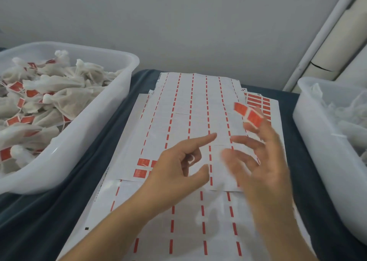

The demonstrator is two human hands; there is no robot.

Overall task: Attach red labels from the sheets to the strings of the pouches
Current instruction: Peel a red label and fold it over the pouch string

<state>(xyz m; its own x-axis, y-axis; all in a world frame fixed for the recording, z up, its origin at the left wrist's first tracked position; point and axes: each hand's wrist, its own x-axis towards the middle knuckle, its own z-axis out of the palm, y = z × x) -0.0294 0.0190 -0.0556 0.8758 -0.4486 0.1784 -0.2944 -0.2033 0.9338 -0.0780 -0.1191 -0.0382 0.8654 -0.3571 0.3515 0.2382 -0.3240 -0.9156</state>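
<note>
Your hands hover over label sheets, one red label stuck to a right fingertip.

Your right hand [264,153] is spread and relaxed, blurred, grasping nothing; a peeled red label [248,115] clings to one raised fingertip, its long axis slanting up and to the left. Your left hand [178,171] is loosely released, forefinger pointing across the top sheet [190,110], which is almost stripped, with a few red labels left at its near left corner. The unlabelled pouches [341,110] lie in the right bin [309,125], just beside your right hand, which is the nearer one. The left bin [95,122] holds tagged pouches. Both bins sit on the dark-covered counter [39,211].
</note>
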